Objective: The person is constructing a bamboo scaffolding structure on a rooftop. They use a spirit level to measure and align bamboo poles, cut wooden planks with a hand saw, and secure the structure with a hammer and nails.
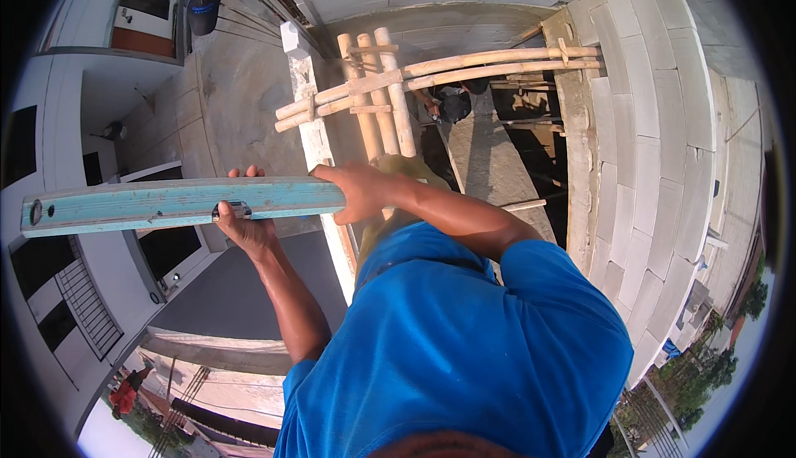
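A long, worn teal spirit level [133, 207] lies crosswise in front of me, reaching far to the left. My left hand [250, 232] grips it from below near the middle, with the thumb beside the vial window and fingertips showing over the far edge. Its right end is held by my right hand [355, 191], fingers wrapped over it. Just under that end runs the narrow top of a pale block wall [317, 145]. Where the level touches the wall, if it does, is hidden by the hand.
Lashed bamboo poles [431, 70] cross from the narrow wall to a tall block wall [634, 118] on the right. A person in a dark cap [454, 106] is below, by a grey plank [491, 164]. A dark bucket [203, 9] stands far left.
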`<state>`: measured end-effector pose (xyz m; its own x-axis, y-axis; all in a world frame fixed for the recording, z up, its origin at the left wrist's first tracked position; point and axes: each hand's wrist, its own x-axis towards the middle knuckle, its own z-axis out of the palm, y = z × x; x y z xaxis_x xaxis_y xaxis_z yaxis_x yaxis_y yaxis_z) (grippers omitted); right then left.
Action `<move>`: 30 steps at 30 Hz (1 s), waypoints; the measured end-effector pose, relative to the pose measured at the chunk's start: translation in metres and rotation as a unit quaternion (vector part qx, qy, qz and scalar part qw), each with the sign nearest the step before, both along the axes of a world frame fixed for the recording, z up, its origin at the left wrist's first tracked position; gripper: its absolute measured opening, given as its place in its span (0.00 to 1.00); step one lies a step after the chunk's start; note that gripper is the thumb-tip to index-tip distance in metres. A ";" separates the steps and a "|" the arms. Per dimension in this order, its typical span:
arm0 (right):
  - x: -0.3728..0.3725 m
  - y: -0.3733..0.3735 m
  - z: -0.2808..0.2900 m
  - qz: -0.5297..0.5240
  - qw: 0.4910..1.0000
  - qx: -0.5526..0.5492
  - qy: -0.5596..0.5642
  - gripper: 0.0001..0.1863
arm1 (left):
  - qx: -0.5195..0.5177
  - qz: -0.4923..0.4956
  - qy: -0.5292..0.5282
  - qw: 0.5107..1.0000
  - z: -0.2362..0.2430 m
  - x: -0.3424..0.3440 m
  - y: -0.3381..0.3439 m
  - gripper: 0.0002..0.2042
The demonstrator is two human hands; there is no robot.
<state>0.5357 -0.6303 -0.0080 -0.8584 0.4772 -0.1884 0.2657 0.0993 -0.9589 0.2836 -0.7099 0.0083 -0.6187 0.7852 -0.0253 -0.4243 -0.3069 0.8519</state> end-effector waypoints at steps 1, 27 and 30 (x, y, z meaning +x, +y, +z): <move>0.004 0.001 -0.004 -0.020 1.000 0.019 0.009 0.37 | -0.005 -0.017 0.008 1.000 -0.001 0.000 0.007 0.32; 0.119 0.167 -0.046 -0.475 0.874 0.089 -0.048 0.35 | 0.116 -0.605 0.153 0.773 0.010 0.206 0.418 0.36; 0.129 0.194 -0.055 -0.508 0.851 0.114 -0.071 0.39 | 0.133 -0.640 0.119 0.747 -0.007 0.228 0.458 0.36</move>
<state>0.6642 -0.4364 -0.0634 0.0426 0.9973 -0.0592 0.4365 -0.0719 -0.8968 0.5112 -0.2520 0.0016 0.6819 0.6948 0.2286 -0.3621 0.0492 0.9308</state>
